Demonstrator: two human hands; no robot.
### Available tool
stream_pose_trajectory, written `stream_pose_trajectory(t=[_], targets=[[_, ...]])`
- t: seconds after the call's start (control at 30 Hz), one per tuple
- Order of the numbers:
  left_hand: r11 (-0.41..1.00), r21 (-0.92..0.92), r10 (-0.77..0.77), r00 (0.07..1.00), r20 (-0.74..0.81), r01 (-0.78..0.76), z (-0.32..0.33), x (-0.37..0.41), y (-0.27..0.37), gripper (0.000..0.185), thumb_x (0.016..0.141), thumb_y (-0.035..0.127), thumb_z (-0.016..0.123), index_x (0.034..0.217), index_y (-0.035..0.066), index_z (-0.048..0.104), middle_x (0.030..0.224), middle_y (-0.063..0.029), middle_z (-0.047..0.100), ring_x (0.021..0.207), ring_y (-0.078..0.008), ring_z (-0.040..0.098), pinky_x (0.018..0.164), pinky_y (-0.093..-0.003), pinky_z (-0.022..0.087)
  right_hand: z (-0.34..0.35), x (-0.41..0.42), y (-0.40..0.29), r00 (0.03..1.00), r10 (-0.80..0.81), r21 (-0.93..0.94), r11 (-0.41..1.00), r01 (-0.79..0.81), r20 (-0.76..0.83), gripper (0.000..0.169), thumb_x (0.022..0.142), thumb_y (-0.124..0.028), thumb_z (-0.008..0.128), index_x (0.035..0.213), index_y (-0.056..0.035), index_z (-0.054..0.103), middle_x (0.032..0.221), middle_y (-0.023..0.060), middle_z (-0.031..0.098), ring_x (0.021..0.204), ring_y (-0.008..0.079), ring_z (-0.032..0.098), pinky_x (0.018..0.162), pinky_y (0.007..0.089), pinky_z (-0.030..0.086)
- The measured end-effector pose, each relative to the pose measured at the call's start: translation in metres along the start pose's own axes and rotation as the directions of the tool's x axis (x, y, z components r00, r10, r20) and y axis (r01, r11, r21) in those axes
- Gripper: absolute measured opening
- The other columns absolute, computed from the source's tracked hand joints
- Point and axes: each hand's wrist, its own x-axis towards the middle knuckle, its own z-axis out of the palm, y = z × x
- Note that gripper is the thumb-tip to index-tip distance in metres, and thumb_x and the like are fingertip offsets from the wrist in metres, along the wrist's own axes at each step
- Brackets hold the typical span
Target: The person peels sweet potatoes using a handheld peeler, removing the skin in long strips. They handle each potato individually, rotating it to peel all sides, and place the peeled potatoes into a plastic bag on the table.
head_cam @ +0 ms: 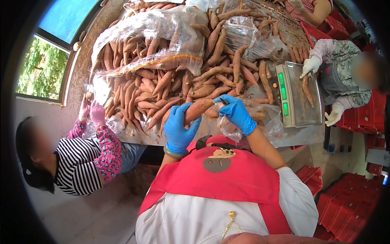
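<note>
My left hand [177,131], in a blue glove, grips a thick sweet potato [198,110] that points up and to the right. Its right tip looks pale, perhaps cut. Close to that tip is my right hand [239,115], also gloved in blue, with its fingers closed around a small dark tool [225,101]. Most of the tool is hidden, so I cannot tell its kind. Beyond my hands lies a heap of sweet potatoes [158,84]. A clear plastic bag [270,117] lies under and beside my right hand.
A digital scale [300,117] stands at right, with one sweet potato [307,91] on its pan under a co-worker's white-gloved hand [310,66]. At left, a co-worker's pink-gloved hand [97,113] is at the heap. A mesh sack [179,27] holds more sweet potatoes. Red crates [350,201] are stacked at lower right.
</note>
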Motion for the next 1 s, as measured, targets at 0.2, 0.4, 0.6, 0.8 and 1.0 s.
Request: stream_pose_trajectory(t=[0.2,0.4,0.6,0.8,1.0], targets=[[1.0,0.002,0.0,1.0,-0.015,0.0,0.002,-0.001,0.001,0.038,0.072,0.007,0.072,0.107,0.003,0.058,0.1,-0.0118,0.056,0.091,-0.0261,0.059,0.081,-0.0321,0.046,-0.001,-0.003,0.0,0.999,0.035,0.029,0.999,-0.035,-0.018,0.021,0.083,-0.015,0.057,0.099,-0.0053,0.065,0.077,0.0134,0.064,0.065,0.0192,0.059,0.061,0.0303,0.05],[0.999,0.045,-0.003,1.0,-0.018,0.004,0.006,0.0,0.003,0.037,0.072,0.007,0.071,0.107,0.002,0.058,0.1,-0.0113,0.056,0.089,-0.0256,0.058,0.081,-0.032,0.046,-0.002,-0.006,-0.001,0.999,0.037,0.094,0.995,-0.034,-0.029,0.025,0.08,-0.016,0.06,0.101,-0.005,0.065,0.079,0.0127,0.064,0.064,0.0161,0.057,0.061,0.029,0.049],[0.566,-0.743,-0.352,0.919,0.175,0.358,0.022,-0.008,-0.028,0.039,0.085,0.022,0.063,0.118,0.005,0.053,0.112,-0.008,0.053,0.103,-0.0229,0.053,0.087,-0.0342,0.043,-0.002,-0.008,-0.006,1.0,0.015,0.218,0.976,-0.01,-0.018,0.027,0.075,-0.013,0.062,0.101,-0.0042,0.064,0.078,0.0091,0.062,0.066,0.0129,0.053,0.062,0.0263,0.048],[-0.464,-0.836,-0.315,0.827,0.465,0.293,0.035,-0.008,-0.041,0.046,0.094,0.015,0.052,0.136,0.001,0.037,0.139,-0.0118,0.041,0.131,-0.0229,0.037,0.111,-0.0386,0.032,-0.001,-0.01,-0.01,1.0,-0.003,0.1,0.995,0.001,0.017,0.029,0.079,-0.001,0.054,0.107,0.0003,0.061,0.089,0.0017,0.061,0.076,0.0072,0.05,0.067,0.0223,0.045],[-0.516,-0.813,-0.356,0.795,0.491,0.271,0.039,-0.013,-0.054,0.049,0.088,0.003,0.053,0.134,-0.003,0.036,0.136,-0.0172,0.042,0.13,-0.0263,0.039,0.11,-0.0386,0.034,0.004,-0.019,-0.031,0.997,-0.001,0.084,0.996,0.008,-0.081,0.03,0.077,-0.004,0.059,0.107,-0.0025,0.061,0.074,0.0014,0.057,0.064,0.0064,0.047,0.057,0.0222,0.044]])
